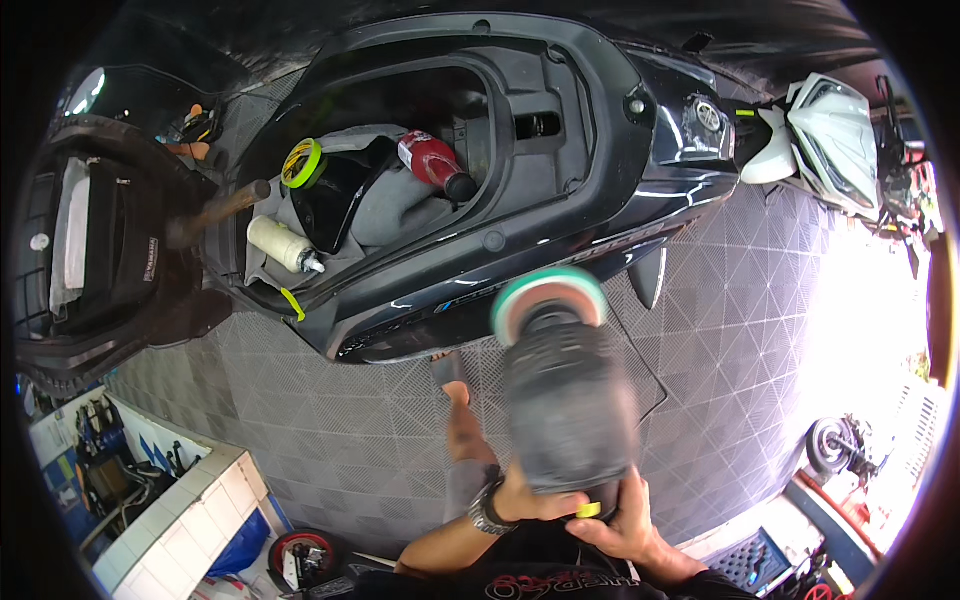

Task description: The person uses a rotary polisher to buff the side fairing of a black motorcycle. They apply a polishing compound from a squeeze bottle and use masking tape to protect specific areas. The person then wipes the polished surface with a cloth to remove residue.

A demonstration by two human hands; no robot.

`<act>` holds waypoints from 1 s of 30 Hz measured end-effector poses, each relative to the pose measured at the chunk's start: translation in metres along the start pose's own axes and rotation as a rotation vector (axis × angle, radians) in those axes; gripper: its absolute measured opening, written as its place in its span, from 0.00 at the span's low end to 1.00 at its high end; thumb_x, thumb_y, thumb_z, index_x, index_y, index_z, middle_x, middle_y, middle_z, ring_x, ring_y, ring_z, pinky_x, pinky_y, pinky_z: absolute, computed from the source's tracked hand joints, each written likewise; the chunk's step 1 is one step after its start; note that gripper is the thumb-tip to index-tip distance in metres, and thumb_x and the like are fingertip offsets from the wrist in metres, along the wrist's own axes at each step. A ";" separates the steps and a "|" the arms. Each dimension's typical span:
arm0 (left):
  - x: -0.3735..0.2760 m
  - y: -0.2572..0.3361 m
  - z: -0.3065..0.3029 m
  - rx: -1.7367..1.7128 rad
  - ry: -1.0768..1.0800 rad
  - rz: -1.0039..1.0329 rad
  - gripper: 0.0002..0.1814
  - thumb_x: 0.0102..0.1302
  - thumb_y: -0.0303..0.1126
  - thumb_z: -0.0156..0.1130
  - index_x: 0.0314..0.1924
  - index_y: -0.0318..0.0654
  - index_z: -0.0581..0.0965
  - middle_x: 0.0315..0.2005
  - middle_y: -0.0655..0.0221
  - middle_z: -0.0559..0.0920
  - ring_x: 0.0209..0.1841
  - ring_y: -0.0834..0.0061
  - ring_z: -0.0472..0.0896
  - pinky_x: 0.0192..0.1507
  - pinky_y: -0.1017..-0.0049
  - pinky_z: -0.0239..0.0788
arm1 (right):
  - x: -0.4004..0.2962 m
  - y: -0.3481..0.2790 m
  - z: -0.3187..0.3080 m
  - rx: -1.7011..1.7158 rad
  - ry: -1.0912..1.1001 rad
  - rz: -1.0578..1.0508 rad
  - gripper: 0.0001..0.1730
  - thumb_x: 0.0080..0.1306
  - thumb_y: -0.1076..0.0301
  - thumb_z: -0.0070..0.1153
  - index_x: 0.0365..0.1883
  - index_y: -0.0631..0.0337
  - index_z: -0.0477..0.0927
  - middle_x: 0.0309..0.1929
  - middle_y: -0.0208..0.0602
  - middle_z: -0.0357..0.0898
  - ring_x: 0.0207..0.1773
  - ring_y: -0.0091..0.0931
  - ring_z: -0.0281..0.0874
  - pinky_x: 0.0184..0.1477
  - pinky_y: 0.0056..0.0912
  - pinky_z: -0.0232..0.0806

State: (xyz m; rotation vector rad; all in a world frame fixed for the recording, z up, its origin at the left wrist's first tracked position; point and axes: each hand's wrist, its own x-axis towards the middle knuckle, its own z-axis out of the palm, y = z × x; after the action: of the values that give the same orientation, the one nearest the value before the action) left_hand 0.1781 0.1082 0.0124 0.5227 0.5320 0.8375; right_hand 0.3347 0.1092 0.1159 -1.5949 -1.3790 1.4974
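Note:
My left hand [529, 499], with a metal watch on its wrist, grips the rear of a black power polisher [570, 405]. On the same end, beside a yellow part, my right hand [626, 525] is closed too. The tool's round pad [551, 296], green-edged and blurred, is over or against the lower side of a black scooter body [480, 277]; contact cannot be told. In the scooter's seat compartment lie a red bottle [433, 161], a white squeeze bottle [281, 244], a roll of yellow-green tape [301, 163] and grey cloths [397, 202].
A wooden handle [232, 206] spans the compartment's left end. A dark cord [652, 367] lies on the grey tiled floor [337, 420]. Another vehicle with white panels [832, 142] stands at right. A tiled ledge [187, 517] and a red-rimmed wheel [300, 555] are at lower left.

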 end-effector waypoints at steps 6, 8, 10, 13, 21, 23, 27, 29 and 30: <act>0.019 0.013 0.015 -0.280 -0.044 0.165 0.38 0.52 0.40 0.73 0.59 0.33 0.66 0.50 0.61 0.74 0.51 0.70 0.73 0.53 0.68 0.66 | 0.010 -0.007 -0.008 -0.087 -0.163 0.055 0.50 0.51 0.49 0.73 0.56 0.78 0.60 0.39 0.59 0.77 0.39 0.48 0.81 0.42 0.42 0.72; 0.034 0.031 0.026 -0.433 -0.096 0.288 0.39 0.55 0.45 0.71 0.61 0.33 0.65 0.53 0.60 0.73 0.55 0.68 0.72 0.57 0.67 0.64 | 0.024 -0.013 -0.013 -0.120 -0.224 -0.011 0.52 0.49 0.49 0.74 0.56 0.80 0.59 0.38 0.61 0.78 0.40 0.50 0.81 0.41 0.42 0.73; 0.031 0.035 0.029 -0.343 -0.068 0.185 0.39 0.55 0.44 0.71 0.61 0.32 0.65 0.54 0.59 0.73 0.57 0.67 0.72 0.58 0.66 0.64 | 0.022 -0.015 -0.019 -0.095 -0.225 0.026 0.52 0.50 0.50 0.74 0.57 0.80 0.58 0.40 0.62 0.77 0.42 0.45 0.82 0.43 0.41 0.72; 0.032 0.025 0.030 0.015 -0.007 0.140 0.40 0.51 0.38 0.75 0.60 0.30 0.65 0.51 0.62 0.75 0.52 0.70 0.75 0.53 0.69 0.67 | -0.002 0.000 -0.021 0.053 -0.058 0.068 0.50 0.51 0.53 0.73 0.58 0.77 0.59 0.44 0.59 0.77 0.45 0.42 0.81 0.45 0.41 0.72; 0.004 0.040 -0.006 0.253 0.066 0.316 0.46 0.48 0.39 0.76 0.63 0.28 0.62 0.52 0.60 0.73 0.53 0.69 0.73 0.55 0.67 0.65 | -0.010 0.018 0.036 0.159 0.058 -0.005 0.49 0.49 0.57 0.74 0.56 0.80 0.58 0.44 0.60 0.77 0.45 0.44 0.82 0.44 0.43 0.74; -0.032 0.024 -0.028 0.107 0.084 0.180 0.47 0.49 0.41 0.76 0.64 0.29 0.61 0.52 0.59 0.73 0.53 0.67 0.73 0.56 0.65 0.64 | 0.006 0.005 0.049 -0.012 -0.130 0.050 0.52 0.48 0.52 0.75 0.56 0.81 0.57 0.44 0.62 0.76 0.42 0.48 0.82 0.43 0.45 0.74; -0.039 0.052 -0.054 -0.237 -0.121 0.261 0.48 0.51 0.47 0.73 0.65 0.32 0.58 0.52 0.58 0.73 0.53 0.64 0.73 0.60 0.61 0.62 | 0.025 -0.007 0.089 -0.143 -0.238 0.024 0.49 0.50 0.47 0.73 0.51 0.80 0.62 0.37 0.61 0.76 0.36 0.50 0.82 0.38 0.43 0.75; -0.041 0.053 -0.062 -0.429 -0.129 0.370 0.47 0.53 0.49 0.71 0.66 0.32 0.58 0.52 0.57 0.72 0.54 0.63 0.73 0.63 0.59 0.60 | 0.029 -0.003 0.102 -0.158 -0.261 -0.098 0.49 0.50 0.48 0.73 0.52 0.80 0.62 0.36 0.61 0.77 0.34 0.49 0.82 0.37 0.41 0.75; -0.047 0.053 -0.065 -0.343 -0.079 0.324 0.48 0.52 0.48 0.71 0.65 0.32 0.58 0.53 0.57 0.72 0.55 0.63 0.73 0.62 0.60 0.60 | 0.029 -0.006 0.105 -0.171 -0.271 -0.063 0.49 0.50 0.48 0.74 0.52 0.80 0.62 0.37 0.61 0.77 0.36 0.49 0.82 0.38 0.41 0.75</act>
State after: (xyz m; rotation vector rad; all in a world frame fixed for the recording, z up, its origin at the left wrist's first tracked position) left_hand 0.0820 0.1150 0.0076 0.3273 0.2236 1.1852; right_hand 0.2295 0.1113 0.0864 -1.4715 -1.7322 1.6420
